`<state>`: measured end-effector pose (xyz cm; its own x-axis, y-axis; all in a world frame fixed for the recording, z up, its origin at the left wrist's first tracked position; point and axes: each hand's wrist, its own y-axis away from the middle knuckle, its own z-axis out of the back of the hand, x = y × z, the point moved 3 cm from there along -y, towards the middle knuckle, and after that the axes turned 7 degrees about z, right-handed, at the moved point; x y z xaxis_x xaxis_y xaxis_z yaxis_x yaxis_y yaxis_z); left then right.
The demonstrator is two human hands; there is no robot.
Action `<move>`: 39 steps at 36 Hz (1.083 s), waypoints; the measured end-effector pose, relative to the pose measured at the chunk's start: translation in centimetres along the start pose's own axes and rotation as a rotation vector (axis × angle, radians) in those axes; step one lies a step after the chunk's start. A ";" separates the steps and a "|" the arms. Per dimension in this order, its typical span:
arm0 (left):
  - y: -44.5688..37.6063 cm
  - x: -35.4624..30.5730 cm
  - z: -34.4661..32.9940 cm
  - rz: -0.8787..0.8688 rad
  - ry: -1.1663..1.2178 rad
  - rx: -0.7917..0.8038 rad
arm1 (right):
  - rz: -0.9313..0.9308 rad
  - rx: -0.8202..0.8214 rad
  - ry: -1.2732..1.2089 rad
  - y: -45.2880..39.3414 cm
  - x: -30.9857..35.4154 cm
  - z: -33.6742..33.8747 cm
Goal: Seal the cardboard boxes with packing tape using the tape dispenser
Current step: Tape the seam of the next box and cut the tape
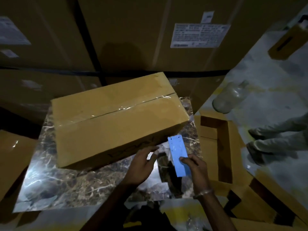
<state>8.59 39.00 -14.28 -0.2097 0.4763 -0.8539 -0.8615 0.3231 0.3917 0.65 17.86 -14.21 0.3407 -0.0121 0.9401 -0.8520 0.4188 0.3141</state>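
Note:
A closed cardboard box [116,120] lies on a dark marble slab [66,180], with shiny clear tape running along its top seam. My right hand [196,170] grips a flat blue tape dispenser [177,157] by its near end, just off the box's near right corner. My left hand [141,165] hovers beside it with fingers spread, close to the box's front face and holding nothing. No roll of tape shows on the dispenser from this angle.
Large stacked cartons [133,34] with a white label [199,35] wall off the back. An open flattened carton [216,147] lies to the right, a clear glass bottle [228,99] beyond it. Another person's feet [273,144] stand at the far right.

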 end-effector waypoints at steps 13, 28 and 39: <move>2.4 -5.3 17.9 0.498 0.794 0.252 | 0.212 0.429 -0.131 0.7 12.9 -14.7; 1.0 0.4 33.3 0.457 0.851 0.345 | 0.205 0.386 -0.153 1.5 14.9 -30.6; -1.5 3.8 35.5 0.494 0.966 0.383 | 0.163 0.389 -0.142 1.5 14.4 -33.7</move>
<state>25.52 69.38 -5.90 -0.8949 -0.1518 -0.4196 -0.4241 0.5816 0.6942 17.65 48.94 -4.62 0.1544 -0.1103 0.9818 -0.9855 0.0535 0.1610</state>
